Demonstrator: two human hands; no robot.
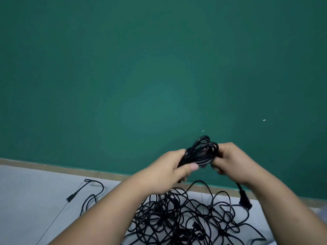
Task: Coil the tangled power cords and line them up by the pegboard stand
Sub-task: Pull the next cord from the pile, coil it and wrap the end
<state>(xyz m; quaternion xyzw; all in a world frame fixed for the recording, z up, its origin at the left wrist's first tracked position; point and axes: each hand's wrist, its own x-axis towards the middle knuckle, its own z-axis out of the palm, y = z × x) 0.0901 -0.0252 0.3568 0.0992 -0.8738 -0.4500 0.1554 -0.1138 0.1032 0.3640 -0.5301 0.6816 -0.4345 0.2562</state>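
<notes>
A black power cord wound into a small coil (201,150) is held up in front of the green wall. My left hand (174,167) grips its left side, thumb across the strands. My right hand (230,160) grips the right side, and the cord's plug end (245,203) hangs below that wrist. Below both hands a tangled pile of black cords (180,218) lies on the pale floor. One loose cord with a plug (70,198) trails out to the left of the pile.
A green wall (141,76) fills most of the view and meets the grey tiled floor (35,200) at a tan baseboard strip (53,167). No pegboard stand is in view.
</notes>
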